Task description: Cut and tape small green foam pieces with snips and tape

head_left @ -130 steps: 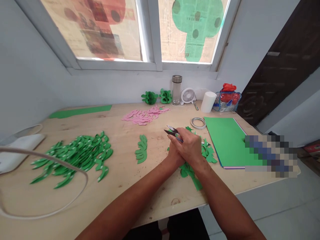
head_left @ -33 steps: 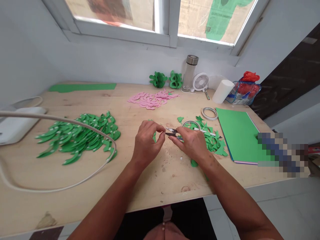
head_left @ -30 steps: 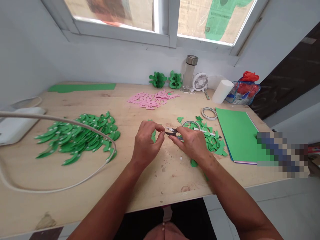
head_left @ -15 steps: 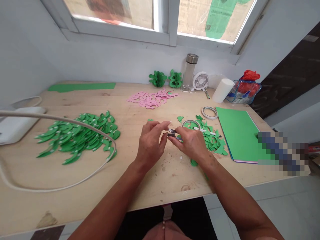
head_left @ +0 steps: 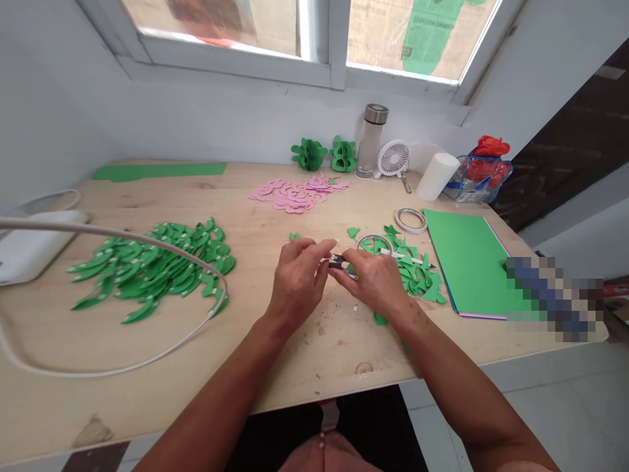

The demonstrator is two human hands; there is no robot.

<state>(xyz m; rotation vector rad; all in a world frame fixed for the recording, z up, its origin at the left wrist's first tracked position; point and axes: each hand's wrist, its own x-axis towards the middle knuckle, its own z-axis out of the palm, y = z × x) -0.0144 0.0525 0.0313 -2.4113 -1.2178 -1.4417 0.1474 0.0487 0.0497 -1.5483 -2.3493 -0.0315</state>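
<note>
My right hand is closed around small dark snips, their tips pointing left. My left hand is close to the blade tips, its thumb and index finger nearly pinched. Whatever may be between those fingers is too small to make out. A roll of tape and green paper scraps lie just beyond and beside my right hand. To the left spreads a heap of curved green paper pieces with small white patches on them.
Pink paper cutouts lie at the back, before two green paper shapes. A glass bottle, a small fan and a white roll stand behind. Green sheets lie right; a white cable loops across the left.
The view has shifted very slightly. Both hands and the snips keep almost the same position, with the left fingers still at the blade tips.
</note>
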